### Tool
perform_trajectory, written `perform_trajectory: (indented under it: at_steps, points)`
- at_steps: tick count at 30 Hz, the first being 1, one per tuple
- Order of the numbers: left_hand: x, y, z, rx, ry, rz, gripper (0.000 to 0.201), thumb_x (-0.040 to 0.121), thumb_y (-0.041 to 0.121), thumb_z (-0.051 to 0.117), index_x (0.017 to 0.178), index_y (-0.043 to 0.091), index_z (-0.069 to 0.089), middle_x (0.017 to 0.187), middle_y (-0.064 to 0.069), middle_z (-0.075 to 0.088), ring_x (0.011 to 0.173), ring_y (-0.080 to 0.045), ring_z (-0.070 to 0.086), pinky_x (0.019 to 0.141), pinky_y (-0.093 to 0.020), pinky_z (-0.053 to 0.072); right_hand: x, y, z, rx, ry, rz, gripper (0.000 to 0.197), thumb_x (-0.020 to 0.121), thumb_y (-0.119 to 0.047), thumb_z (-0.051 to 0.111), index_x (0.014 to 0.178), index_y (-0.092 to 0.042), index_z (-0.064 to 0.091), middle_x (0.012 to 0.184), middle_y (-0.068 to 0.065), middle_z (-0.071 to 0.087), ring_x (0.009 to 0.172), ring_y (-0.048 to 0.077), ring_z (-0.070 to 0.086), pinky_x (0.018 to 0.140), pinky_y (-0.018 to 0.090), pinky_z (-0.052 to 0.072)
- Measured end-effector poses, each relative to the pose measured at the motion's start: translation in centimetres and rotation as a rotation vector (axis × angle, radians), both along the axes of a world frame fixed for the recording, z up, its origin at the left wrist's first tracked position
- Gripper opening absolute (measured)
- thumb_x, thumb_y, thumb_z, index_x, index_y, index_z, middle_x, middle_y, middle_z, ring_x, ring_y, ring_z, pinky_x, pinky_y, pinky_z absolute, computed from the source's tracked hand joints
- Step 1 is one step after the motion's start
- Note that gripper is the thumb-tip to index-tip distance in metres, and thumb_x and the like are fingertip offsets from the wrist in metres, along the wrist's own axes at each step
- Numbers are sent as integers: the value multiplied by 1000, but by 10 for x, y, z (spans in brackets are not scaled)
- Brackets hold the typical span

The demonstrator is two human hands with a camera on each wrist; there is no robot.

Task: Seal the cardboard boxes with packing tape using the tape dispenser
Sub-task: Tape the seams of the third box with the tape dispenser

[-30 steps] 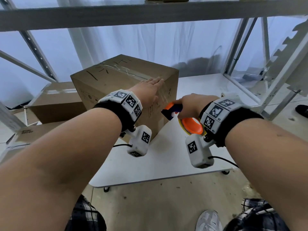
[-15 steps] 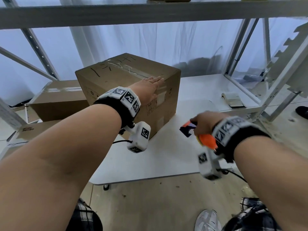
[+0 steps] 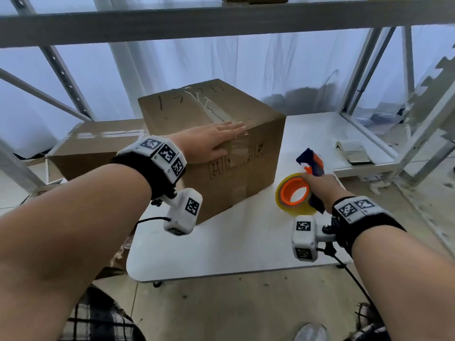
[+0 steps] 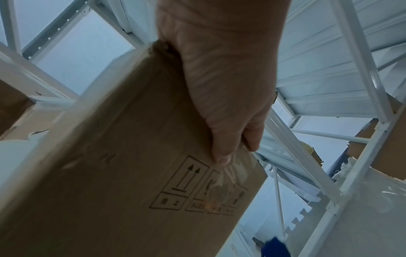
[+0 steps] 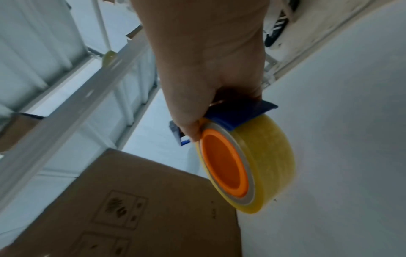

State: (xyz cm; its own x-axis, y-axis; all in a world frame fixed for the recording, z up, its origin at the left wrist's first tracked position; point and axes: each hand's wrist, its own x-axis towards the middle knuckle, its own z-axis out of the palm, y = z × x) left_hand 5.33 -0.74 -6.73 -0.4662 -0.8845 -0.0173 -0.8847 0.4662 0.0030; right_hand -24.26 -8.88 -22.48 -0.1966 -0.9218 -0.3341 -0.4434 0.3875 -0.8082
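A cardboard box (image 3: 214,143) is sitting on the tabletop (image 3: 236,244), with the left hand (image 3: 209,141) lying flat on its top near edge. The tape dispenser (image 3: 300,188) is hanging in the right hand (image 3: 322,188) just right of the box, and a second box (image 3: 96,146) is lying behind to the left.

Fingers of right hand (image 3: 320,188) behind tape dispenser (image 3: 299,190) — box (image 4: 131,173) print blurred, illegible.

My right hand (image 5: 204,69) grips the dispenser (image 5: 239,113) by its blue frame, thumb lying against the roll's edge. The tape roll (image 5: 263,163), yellowish on an orange core (image 5: 224,165), hangs below my fingers over the white table (image 5: 340,156). A cardboard box (image 5: 136,212) sits just beside the roll, printed symbols facing me. Grey shelf rails (image 5: 72,111) cross behind, blurred.
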Motion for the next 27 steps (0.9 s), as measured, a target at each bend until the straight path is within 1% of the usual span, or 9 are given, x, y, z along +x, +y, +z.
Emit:
perform_trajectory:
  at_steps: [3, 5, 7, 10, 13, 15, 20, 24, 27]
  points:
    - [1, -1, -2, -29, 20, -23, 67, 97, 18, 47, 152, 28, 10, 158, 10, 10, 145, -7, 7, 109, -19, 4, -9, -14, -46, 30, 8, -15, 91, 49, -81, 52, 101, -7, 60, 98, 19, 63, 91, 35, 61, 86, 46, 49]
    - [2, -1, -3, -52, 35, -29, 66, 96, 18, 48, 152, 27, 14, 158, 10, 13, 145, -5, 9, 108, -17, 5, 1, 9, -32, 60, -15, -30, 60, 73, -69, 56, 84, -10, 58, 96, 21, 61, 86, 32, 58, 83, 44, 48]
    - [3, -2, -5, -64, 46, -38, 65, 96, 18, 48, 152, 27, 16, 158, 10, 15, 144, -4, 11, 108, -17, 5, 6, 23, -19, 81, 122, -12, 49, 90, -49, 54, 94, -1, 61, 110, 27, 61, 98, 37, 58, 89, 46, 47]
    - [3, -1, -6, -75, 42, -47, 65, 96, 19, 48, 151, 28, 15, 158, 10, 16, 144, -5, 12, 108, -18, 8, 20, 35, 8, -36, 433, -32, 45, 89, -29, 57, 124, -1, 49, 132, 26, 41, 120, 39, 41, 97, 43, 38]
    - [3, 0, -7, -81, 41, -40, 67, 96, 21, 48, 152, 28, 12, 158, 10, 16, 144, -5, 13, 110, -21, 11, 52, 43, 46, -446, 192, 32, 29, 87, -16, 58, 115, -10, 54, 122, 16, 50, 103, 22, 50, 86, 28, 40]
    - [4, 1, -7, -79, 47, -20, 69, 96, 21, 49, 152, 27, 9, 158, 9, 15, 144, -6, 15, 111, -21, 13, 78, 51, 76, -576, -15, 148, 18, 88, -15, 59, 106, -14, 58, 108, 7, 59, 92, 15, 54, 81, 23, 43]
    - [1, 4, -5, -54, 15, 22, 69, 97, 24, 48, 153, 24, 7, 159, 10, 2, 137, -14, 32, 109, -26, 24, 112, 60, 123, -444, -244, 279, 9, 91, -21, 57, 94, -17, 64, 91, -4, 62, 85, 8, 55, 75, 22, 45]
    - [0, 5, -3, -57, 28, 23, 68, 97, 25, 48, 153, 23, 9, 159, 8, 8, 141, -13, 25, 111, -25, 19, 112, 56, 124, -343, -263, 274, 19, 90, -26, 55, 86, -12, 67, 91, 7, 66, 89, 20, 58, 83, 34, 47]
    - [1, 5, -4, -57, 52, 22, 68, 96, 22, 49, 153, 22, 12, 159, 6, 11, 142, -12, 24, 111, -24, 16, 114, 56, 122, -321, -327, 233, 21, 88, -28, 58, 78, -13, 69, 84, 3, 68, 83, 18, 58, 79, 30, 45]
